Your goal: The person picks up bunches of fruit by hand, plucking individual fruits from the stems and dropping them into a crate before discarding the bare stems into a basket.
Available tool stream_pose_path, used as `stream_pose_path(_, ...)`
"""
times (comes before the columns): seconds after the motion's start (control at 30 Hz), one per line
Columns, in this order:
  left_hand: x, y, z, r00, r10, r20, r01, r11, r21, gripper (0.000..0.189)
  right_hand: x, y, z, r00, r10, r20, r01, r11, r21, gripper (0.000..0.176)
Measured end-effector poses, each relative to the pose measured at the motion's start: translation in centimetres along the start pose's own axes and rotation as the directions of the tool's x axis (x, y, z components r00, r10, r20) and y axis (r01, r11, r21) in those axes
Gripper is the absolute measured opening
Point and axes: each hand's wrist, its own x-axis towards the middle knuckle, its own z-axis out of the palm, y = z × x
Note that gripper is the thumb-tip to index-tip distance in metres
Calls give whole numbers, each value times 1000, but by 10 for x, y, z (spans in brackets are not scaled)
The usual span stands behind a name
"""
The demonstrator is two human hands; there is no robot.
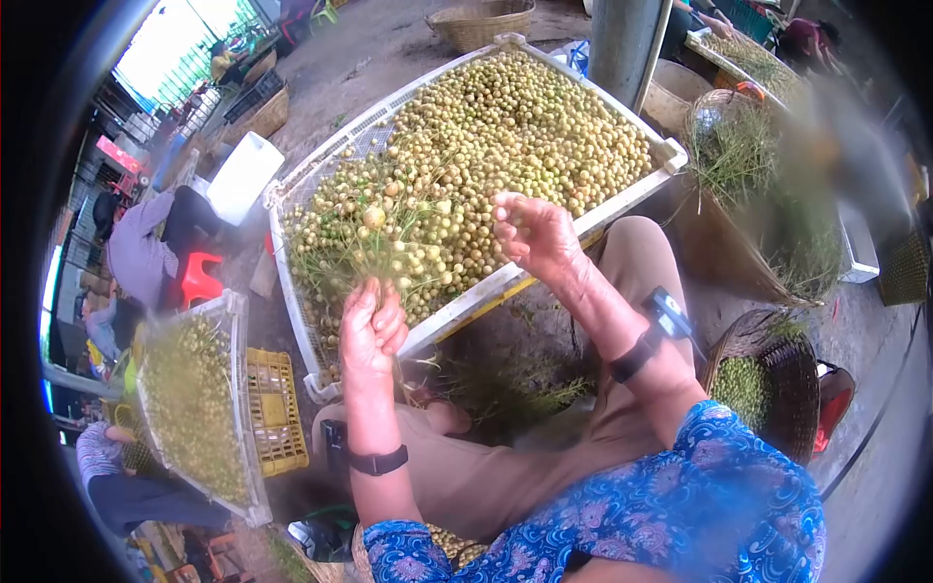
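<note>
My left hand is closed around the thin green stems of a bunch of small round fruits. The bunch fans out above the fist, over the left part of a white-framed mesh tray. Loose yellow-green fruits cover most of that tray. Over its near right side, my right hand has its fingers curled in, thumb and forefinger close together. Whether a fruit sits between those fingertips is too blurred to tell.
At right stand a basket of green stalks and a basket of small green fruits. A second fruit tray rests by a yellow crate at left. A metal post rises behind the main tray. Other people sit around.
</note>
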Motion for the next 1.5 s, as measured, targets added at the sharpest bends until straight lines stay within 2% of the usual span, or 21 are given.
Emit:
stream_pose_path(0.1,0,0,-3,997,-6,76,7,1000,-17,18,8,6,1,998,62,3,-60,975,-215,26)
stream_pose_path(0.2,1,-1,-3,999,-24,35,26,999,-43,18,9,15,8,988,146,48,-135,972,-195,21)
stream_pose_path(0.4,3,-4,0,997,-55,53,55,998,1,18,18,22,6,987,111,113,-89,979,-184,9)
stream_pose_path(0.43,3,-4,0,997,-56,52,56,998,2,18,18,19,7,990,113,81,-92,968,-232,10)
stream_pose_path(0.53,2,-3,2,998,-55,23,55,998,0,17,18,12,7,994,56,95,-35,978,-208,14)
stream_pose_path(0.63,3,-3,4,999,-45,-2,45,996,78,17,15,1,2,997,21,69,-29,993,117,13)
stream_pose_path(0.7,3,-4,4,999,-49,-19,50,994,100,18,15,-8,-2,995,-17,94,-15,945,328,14)
stream_pose_path(0.73,2,-4,4,999,-41,-18,43,994,97,18,11,-12,-3,996,-53,68,28,946,323,13)
stream_pose_path(0.83,1,-1,5,999,-51,-15,52,994,92,17,-6,-24,20,985,-173,9,173,984,-39,16)
stream_pose_path(0.87,0,-1,7,997,-62,-45,67,991,113,17,-7,-28,29,985,-170,10,170,984,-42,16)
stream_pose_path(0.9,0,-2,9,995,-74,-74,83,988,134,16,-8,-30,38,984,-175,26,174,930,-325,15)
stream_pose_path(0.97,0,-3,9,995,-76,-70,86,986,143,16,-12,-29,60,980,-198,30,151,635,-758,16)
stream_pose_path(1.0,1,-4,9,995,-79,-65,89,984,156,17,-9,-22,65,948,-269,171,276,424,-862,17)
stream_pose_path(1.07,1,-4,9,994,-89,-62,98,984,150,17,7,-2,48,879,-288,379,442,199,-875,16)
stream_pose_path(1.1,0,-3,9,993,-99,-62,107,984,146,17,-12,-14,73,934,-174,313,291,-141,-946,23)
stream_pose_path(1.13,0,-2,9,993,-95,-64,104,983,149,17,-11,-13,70,932,-173,317,295,-139,-945,23)
stream_pose_path(1.2,-1,-2,9,994,-102,-39,106,987,118,17,-7,-9,64,947,-47,319,302,-219,-928,29)
stream_pose_path(1.27,-2,-3,7,994,-104,-43,108,989,105,17,-7,-6,62,948,-45,315,299,-204,-932,28)
stream_pose_path(1.33,-1,-4,5,995,-101,-8,101,991,90,17,-4,0,55,905,-115,409,374,-239,-896,27)
stream_pose_path(1.4,-1,-2,7,995,-104,-3,104,990,97,17,-2,2,53,896,-130,424,395,-203,-896,26)
stream_pose_path(1.5,0,-2,10,991,-117,-63,124,985,123,17,-3,6,54,919,-245,309,336,79,-938,19)
